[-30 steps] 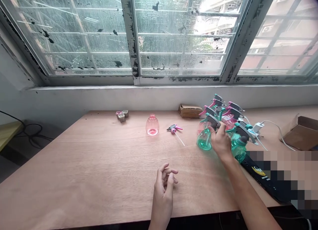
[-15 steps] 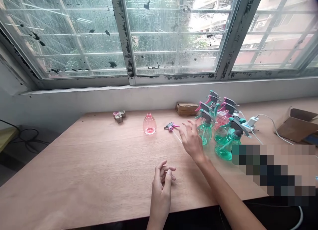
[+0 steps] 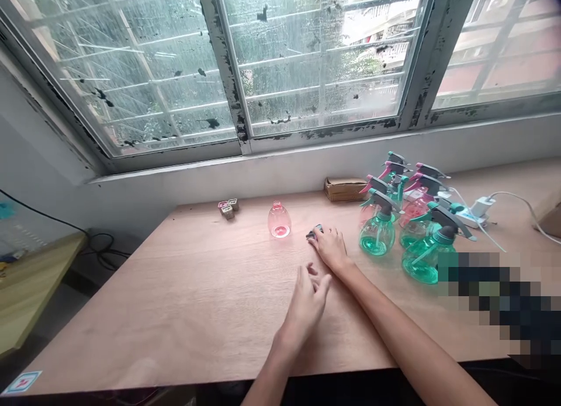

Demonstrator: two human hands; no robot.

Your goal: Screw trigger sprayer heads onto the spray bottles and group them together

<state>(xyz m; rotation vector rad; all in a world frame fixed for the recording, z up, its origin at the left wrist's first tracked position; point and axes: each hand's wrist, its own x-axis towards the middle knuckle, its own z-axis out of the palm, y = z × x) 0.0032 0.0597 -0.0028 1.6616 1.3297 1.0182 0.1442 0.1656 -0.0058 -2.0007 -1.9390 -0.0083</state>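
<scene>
My right hand has its fingers closed over a grey-and-pink trigger spray head lying on the table; only the grey end shows past the fingertips. My left hand hovers just below it, empty, with fingers loosely bent and apart. Upright to the left of the spray head stands a clear pink bottle with no top on it. Right of my hands are several spray bottles with tops fitted, among them a green one and a larger green one nearer me.
Small square blocks sit toward the back left. A cardboard box lies against the wall below the window. Behind the bottles is a white power strip with cables. A yellowish surface stands at the far left.
My right hand has come down onto the spray head and covers most of it. My left hand has moved forward and right, closer to it. The view has shifted and tilted.
</scene>
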